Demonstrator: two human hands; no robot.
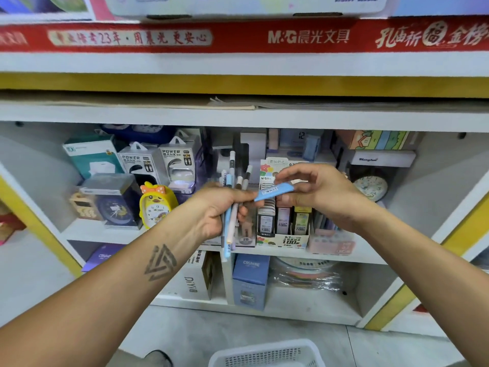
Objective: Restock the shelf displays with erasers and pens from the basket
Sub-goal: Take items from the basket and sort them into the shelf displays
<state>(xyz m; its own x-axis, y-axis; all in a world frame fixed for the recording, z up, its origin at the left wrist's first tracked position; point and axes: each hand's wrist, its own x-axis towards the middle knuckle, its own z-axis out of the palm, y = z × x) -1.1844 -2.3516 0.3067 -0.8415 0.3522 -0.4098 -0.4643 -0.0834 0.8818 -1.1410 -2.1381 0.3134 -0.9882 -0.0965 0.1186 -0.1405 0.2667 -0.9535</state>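
My left hand (219, 207) grips a bunch of several pens (232, 181), upright, in pastel blue, white and grey, in front of the middle shelf. My right hand (315, 192) pinches a blue pen (274, 191) with a barcode label, held nearly level, its left end touching the bunch. Behind both hands stands a pencil-lead display box (284, 223) on the shelf. The white basket (267, 353) sits on the floor at the bottom edge; what it holds is hidden.
The white shelf (238, 116) holds power bank boxes (158, 162), a yellow chick clock (156, 205), boxed clocks at left and a round clock (370, 185) at right. Blue boxes (250, 279) fill the lower shelf. A red M&G banner (307, 37) runs above.
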